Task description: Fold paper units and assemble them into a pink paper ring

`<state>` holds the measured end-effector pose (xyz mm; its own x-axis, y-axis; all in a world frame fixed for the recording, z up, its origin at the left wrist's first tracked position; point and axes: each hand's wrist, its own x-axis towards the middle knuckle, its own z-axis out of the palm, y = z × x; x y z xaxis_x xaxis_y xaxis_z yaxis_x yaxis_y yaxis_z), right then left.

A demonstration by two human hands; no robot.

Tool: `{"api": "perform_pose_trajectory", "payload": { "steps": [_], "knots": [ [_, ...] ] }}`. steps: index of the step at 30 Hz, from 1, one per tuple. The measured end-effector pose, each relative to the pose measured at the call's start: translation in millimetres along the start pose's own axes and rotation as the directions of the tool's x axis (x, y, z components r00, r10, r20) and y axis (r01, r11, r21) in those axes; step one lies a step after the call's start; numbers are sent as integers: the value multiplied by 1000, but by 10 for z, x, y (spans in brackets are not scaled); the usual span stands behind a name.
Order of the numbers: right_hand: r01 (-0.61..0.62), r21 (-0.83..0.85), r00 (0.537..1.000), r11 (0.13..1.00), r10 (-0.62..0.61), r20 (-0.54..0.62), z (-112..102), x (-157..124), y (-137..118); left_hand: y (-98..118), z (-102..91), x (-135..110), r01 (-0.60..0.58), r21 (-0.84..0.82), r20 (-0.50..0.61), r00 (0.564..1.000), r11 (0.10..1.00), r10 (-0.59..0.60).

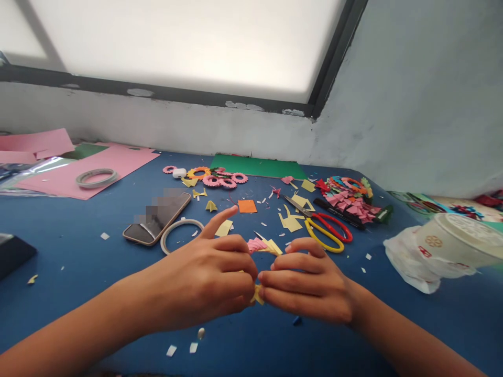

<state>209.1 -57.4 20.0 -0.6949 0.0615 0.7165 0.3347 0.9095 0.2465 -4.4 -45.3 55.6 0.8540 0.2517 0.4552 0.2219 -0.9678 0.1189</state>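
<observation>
Both hands close around a ring of small folded paper pieces, pink and yellow. Its pink pleats point(257, 244) show beyond the fingers, and a yellow part point(258, 295) pokes out below them. My left hand point(214, 280) pinches the ring's left side, index finger raised. My right hand point(310, 283) grips the right side with bent fingers. Much of the ring is hidden by the fingers. Just beyond lie an orange paper square point(247, 206), a yellow paper square point(224, 228) and scissors point(328, 228) with red and yellow handles, blades slightly apart.
A phone point(157, 219) and a tape roll point(168, 236) lie left; another roll point(96, 178) rests on pink paper point(129, 159). Finished paper rings point(225, 180), a pile of folded pieces point(351, 196), a black marker point(340, 213) and green paper point(257, 166) lie behind. A bagged cup point(451, 243) stands right.
</observation>
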Motion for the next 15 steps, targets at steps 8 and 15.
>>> {"api": "perform_pose_trajectory", "payload": {
  "steps": [8, 15],
  "knots": [
    [-64, 77, 998, 995, 65, -10, 25, 17, -6, -5, 0, -11, 18, -42, 32, 999, 999, -17],
    [-120, 114, 992, 986, 125, -34, 26, -19, -15, -15, -15, -14, -8, -19, 12, 1000, 1000, 9]
  ]
}}
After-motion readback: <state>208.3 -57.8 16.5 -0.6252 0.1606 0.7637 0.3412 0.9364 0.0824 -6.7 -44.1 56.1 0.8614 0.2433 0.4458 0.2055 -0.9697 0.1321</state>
